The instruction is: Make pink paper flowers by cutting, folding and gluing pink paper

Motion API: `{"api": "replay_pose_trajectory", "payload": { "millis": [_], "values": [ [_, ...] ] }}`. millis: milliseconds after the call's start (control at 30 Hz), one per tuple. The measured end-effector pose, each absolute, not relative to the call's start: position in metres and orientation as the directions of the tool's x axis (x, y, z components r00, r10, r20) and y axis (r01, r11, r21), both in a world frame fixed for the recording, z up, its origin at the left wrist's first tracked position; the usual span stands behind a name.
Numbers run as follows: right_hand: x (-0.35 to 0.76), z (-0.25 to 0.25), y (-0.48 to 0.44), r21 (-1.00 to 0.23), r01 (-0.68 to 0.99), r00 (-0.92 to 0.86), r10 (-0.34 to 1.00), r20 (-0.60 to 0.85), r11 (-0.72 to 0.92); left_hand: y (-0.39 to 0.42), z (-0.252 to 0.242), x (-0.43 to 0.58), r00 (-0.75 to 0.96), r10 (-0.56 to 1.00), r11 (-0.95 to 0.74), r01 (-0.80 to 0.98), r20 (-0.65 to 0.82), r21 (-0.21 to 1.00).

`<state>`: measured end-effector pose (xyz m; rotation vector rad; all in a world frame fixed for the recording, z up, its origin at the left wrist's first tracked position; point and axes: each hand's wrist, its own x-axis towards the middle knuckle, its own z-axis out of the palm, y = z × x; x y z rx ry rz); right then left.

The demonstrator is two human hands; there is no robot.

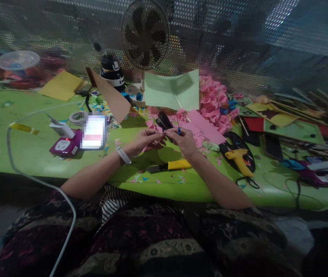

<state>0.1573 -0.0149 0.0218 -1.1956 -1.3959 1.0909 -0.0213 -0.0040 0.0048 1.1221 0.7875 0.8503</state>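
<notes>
My left hand [146, 139] and my right hand [183, 139] meet above the green table [22, 154], fingers pinched together. Between them I hold a small pink paper piece [156, 144]. A thin blue stick [178, 129] rises from my right fingers. A white band sits on my left wrist. Just below the hands lies a yellow-handled utility knife [171, 166]. Black scissors [164, 120] lie right behind my fingers.
A yellow glue gun [240, 159] rests on a black mat to the right. Pink paper flowers [214, 102], a pale green sheet [172, 90] and a fan [145, 34] stand behind. At left sit a purple device [66, 145], tape [76, 116] and a white cable [14, 161].
</notes>
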Motion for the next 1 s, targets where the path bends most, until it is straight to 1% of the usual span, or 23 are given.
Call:
{"api": "replay_pose_trajectory", "payload": {
  "millis": [100, 200, 300, 367, 433, 467, 533, 600, 667, 733, 833, 900, 1000],
  "values": [
    [0.172, 0.033, -0.010, -0.961, 0.215, -0.067, 0.985, 0.161, 0.172, 0.000, 0.003, -0.024, 0.414, 0.908, 0.129, -0.133, -0.063, 0.983],
    [0.199, 0.053, -0.004, -0.926, 0.284, -0.002, 0.966, 0.260, 0.250, 0.001, 0.004, -0.025, 0.369, 0.929, 0.060, -0.106, -0.017, 0.993],
    [0.235, 0.072, 0.004, -0.878, 0.402, 0.008, 0.958, 0.286, 0.259, 0.001, 0.006, -0.025, 0.344, 0.939, 0.030, -0.109, 0.010, 0.994],
    [0.259, 0.078, 0.007, -0.798, 0.550, 0.040, 0.947, 0.320, 0.246, 0.000, 0.006, -0.025, 0.344, 0.939, 0.022, -0.113, 0.019, 0.993],
    [0.280, 0.076, 0.008, -0.678, 0.707, 0.059, 0.937, 0.344, 0.204, 0.000, 0.006, -0.025, 0.346, 0.938, 0.014, -0.112, 0.026, 0.994],
    [0.289, 0.073, 0.007, -0.617, 0.768, 0.039, 0.949, 0.311, 0.171, 0.000, 0.006, -0.025, 0.349, 0.937, 0.012, -0.108, 0.027, 0.994],
    [0.304, 0.065, 0.003, -0.504, 0.857, -0.026, 0.985, 0.169, 0.109, 0.001, 0.006, -0.025, 0.363, 0.931, 0.015, -0.101, 0.023, 0.995],
    [0.314, 0.054, -0.003, -0.405, 0.912, -0.063, 0.998, 0.028, 0.068, 0.001, 0.005, -0.025, 0.384, 0.923, 0.026, -0.097, 0.013, 0.995],
    [0.317, 0.044, -0.008, -0.305, 0.951, -0.060, 0.997, -0.047, 0.043, 0.001, 0.004, -0.025, 0.397, 0.918, 0.037, -0.092, 0.003, 0.995],
    [0.317, 0.034, -0.011, -0.204, 0.979, -0.041, 0.996, -0.074, 0.026, 0.002, 0.003, -0.025, 0.402, 0.915, 0.040, -0.085, -0.003, 0.996],
    [0.311, 0.021, -0.012, -0.083, 0.996, -0.050, 0.997, -0.066, 0.044, 0.003, 0.003, -0.025, 0.405, 0.914, 0.034, -0.082, 0.002, 0.996],
    [0.308, 0.016, -0.011, -0.054, 0.996, -0.072, 0.996, -0.049, 0.070, 0.003, 0.003, -0.025, 0.400, 0.916, 0.024, -0.082, 0.011, 0.996],
    [0.307, 0.016, -0.011, -0.087, 0.994, -0.060, 0.998, 0.007, 0.060, 0.003, 0.003, -0.026, 0.392, 0.920, 0.015, -0.077, 0.016, 0.997]
  ]
}}
